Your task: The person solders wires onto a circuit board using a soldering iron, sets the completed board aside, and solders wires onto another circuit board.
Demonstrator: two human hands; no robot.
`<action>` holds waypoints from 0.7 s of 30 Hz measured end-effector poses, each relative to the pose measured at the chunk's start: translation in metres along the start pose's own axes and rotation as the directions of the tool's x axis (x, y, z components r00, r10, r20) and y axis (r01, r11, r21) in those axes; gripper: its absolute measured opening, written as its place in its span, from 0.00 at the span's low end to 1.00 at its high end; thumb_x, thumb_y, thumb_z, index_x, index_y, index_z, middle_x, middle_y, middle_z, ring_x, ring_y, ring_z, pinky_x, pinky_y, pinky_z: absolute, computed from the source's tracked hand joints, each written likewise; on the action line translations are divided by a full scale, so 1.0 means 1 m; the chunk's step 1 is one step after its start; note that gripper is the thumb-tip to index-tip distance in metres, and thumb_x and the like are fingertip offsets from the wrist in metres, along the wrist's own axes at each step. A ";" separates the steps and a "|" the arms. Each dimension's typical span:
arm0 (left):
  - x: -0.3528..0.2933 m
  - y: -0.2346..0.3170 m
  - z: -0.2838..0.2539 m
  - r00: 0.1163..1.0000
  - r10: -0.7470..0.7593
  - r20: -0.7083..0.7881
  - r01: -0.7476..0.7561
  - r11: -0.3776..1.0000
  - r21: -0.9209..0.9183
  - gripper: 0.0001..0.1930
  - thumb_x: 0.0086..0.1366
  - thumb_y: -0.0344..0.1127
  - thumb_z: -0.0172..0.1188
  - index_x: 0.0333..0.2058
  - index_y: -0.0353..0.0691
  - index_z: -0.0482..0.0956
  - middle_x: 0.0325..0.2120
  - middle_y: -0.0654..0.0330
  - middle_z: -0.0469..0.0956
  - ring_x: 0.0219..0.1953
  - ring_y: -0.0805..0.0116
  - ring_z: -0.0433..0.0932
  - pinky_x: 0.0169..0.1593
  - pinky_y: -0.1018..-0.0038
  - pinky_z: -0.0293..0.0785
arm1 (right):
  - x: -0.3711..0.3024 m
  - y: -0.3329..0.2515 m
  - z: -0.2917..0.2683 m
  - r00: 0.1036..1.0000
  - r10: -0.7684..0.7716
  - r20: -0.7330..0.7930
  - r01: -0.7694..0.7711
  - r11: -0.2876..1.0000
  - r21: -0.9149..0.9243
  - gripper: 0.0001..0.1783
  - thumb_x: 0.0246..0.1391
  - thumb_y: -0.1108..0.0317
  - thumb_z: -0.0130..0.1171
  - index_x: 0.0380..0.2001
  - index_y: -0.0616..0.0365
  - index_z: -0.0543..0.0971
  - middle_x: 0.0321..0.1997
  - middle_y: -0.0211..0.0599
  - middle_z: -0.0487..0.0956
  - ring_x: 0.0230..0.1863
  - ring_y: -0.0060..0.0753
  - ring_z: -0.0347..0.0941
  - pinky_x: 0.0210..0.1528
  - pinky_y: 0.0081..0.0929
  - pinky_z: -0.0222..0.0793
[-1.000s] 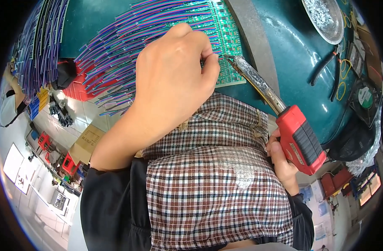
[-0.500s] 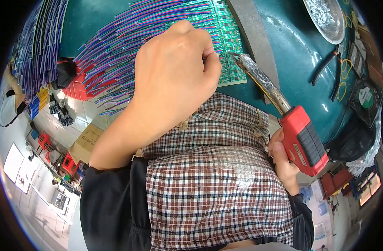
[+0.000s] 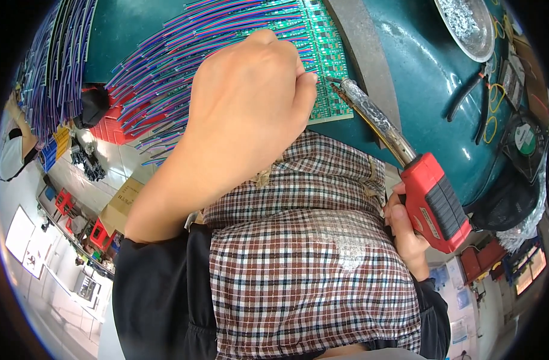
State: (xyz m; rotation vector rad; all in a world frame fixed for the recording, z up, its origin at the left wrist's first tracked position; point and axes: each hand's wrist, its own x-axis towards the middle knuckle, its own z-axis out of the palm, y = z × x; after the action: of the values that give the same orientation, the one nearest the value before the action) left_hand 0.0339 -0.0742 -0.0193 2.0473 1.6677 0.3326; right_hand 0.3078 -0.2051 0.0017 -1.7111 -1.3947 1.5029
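A green circuit-board panel lies flat near the near edge of the tabletop, packed with rows of small dark chips and pale components; its near right corner is in plain view, while its middle is partly covered. Many thin wires, in blue, red, green and darker strands, fan out from it in rows toward the left, their nearer ends hanging past the tabletop's edge. A soldering iron is held by its red handle with a black ribbed panel, slanting far and left. Its streaked metal barrel ends in a dark tip at the panel's right part; contact cannot be told.
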 end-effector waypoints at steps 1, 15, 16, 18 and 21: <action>0.000 0.001 0.000 1.000 -0.012 0.017 0.012 1.000 0.000 0.10 0.61 0.35 0.67 0.25 0.36 0.79 0.26 0.54 0.78 0.31 0.58 0.82 0.34 0.65 0.75 | -0.001 0.001 0.000 1.000 0.000 -0.001 0.000 1.000 0.000 0.18 0.59 0.70 0.61 0.50 0.66 0.74 0.26 0.33 0.73 0.24 0.21 0.67 0.26 0.20 0.64; 0.003 -0.002 -0.001 1.000 -0.009 0.017 0.011 0.996 -0.093 0.12 0.61 0.35 0.68 0.25 0.33 0.78 0.22 0.55 0.76 0.25 0.61 0.77 0.30 0.67 0.72 | 0.000 -0.004 0.001 1.000 0.016 0.009 -0.016 1.000 -0.009 0.06 0.59 0.73 0.57 0.38 0.64 0.75 0.29 0.35 0.73 0.25 0.23 0.67 0.27 0.21 0.65; 0.003 -0.002 -0.001 1.000 -0.008 0.025 0.010 0.996 -0.092 0.12 0.61 0.35 0.68 0.25 0.34 0.78 0.22 0.55 0.76 0.25 0.61 0.77 0.30 0.67 0.72 | 0.000 -0.003 0.000 1.000 0.017 0.010 -0.016 1.000 -0.008 0.06 0.59 0.73 0.57 0.38 0.64 0.75 0.29 0.35 0.73 0.25 0.23 0.67 0.27 0.21 0.65; 0.003 -0.001 0.000 1.000 -0.003 0.015 0.004 0.998 -0.063 0.12 0.61 0.35 0.68 0.25 0.34 0.78 0.23 0.55 0.76 0.25 0.60 0.78 0.30 0.66 0.72 | -0.001 -0.001 -0.001 1.000 0.021 0.009 -0.021 1.000 -0.002 0.08 0.60 0.72 0.57 0.39 0.65 0.75 0.29 0.36 0.74 0.25 0.22 0.68 0.27 0.21 0.65; 0.000 0.001 0.003 1.000 0.008 -0.013 -0.008 1.000 -0.008 0.12 0.61 0.35 0.68 0.24 0.35 0.78 0.24 0.55 0.77 0.25 0.59 0.78 0.30 0.65 0.72 | -0.004 0.000 -0.001 0.999 0.043 0.001 -0.043 0.999 -0.014 0.09 0.60 0.71 0.58 0.41 0.65 0.75 0.29 0.36 0.74 0.26 0.22 0.68 0.27 0.21 0.66</action>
State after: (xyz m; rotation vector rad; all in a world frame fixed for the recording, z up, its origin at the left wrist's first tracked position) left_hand 0.0355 -0.0753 -0.0213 2.0514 1.6638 0.3557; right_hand 0.3091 -0.2081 0.0034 -1.7589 -1.3802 1.5212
